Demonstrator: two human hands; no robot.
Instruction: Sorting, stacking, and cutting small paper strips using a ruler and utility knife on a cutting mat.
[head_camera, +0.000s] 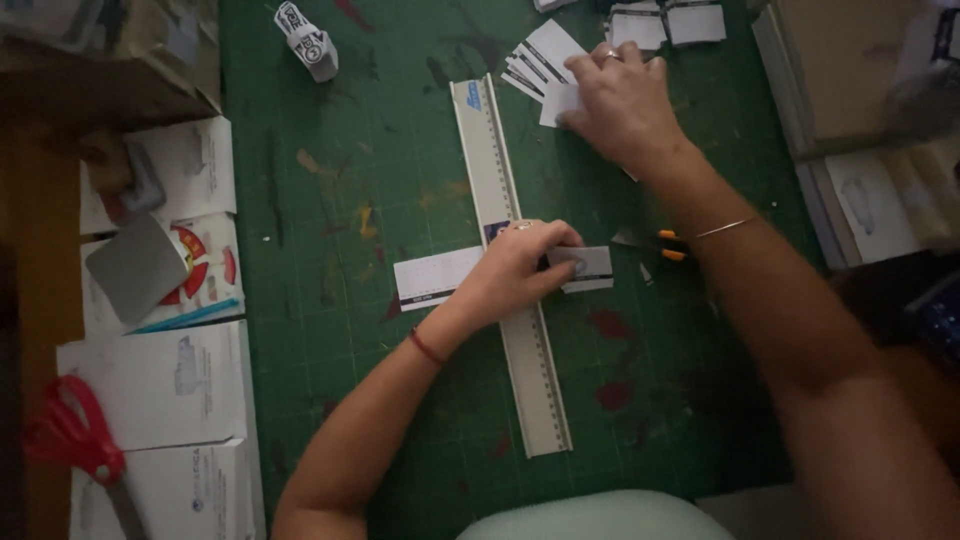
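Observation:
My left hand (520, 265) presses down on a long white ruler (535, 385) and on a white paper strip (437, 277) that lies across the green cutting mat (360, 150). A cut end of the strip (592, 268) shows just right of my fingers. My right hand (620, 100) rests at the far side of the mat on a fanned pile of small white cards (540, 55), fingers curled over one card. An orange-handled cutter (655, 243) lies on the mat under my right forearm.
More cut cards (665, 25) lie at the mat's far edge. A small printed box (310, 45) stands at the far left of the mat. Red scissors (75, 440) and white printed sheets (160, 385) lie at the left. Boards and papers (850, 130) are stacked at the right.

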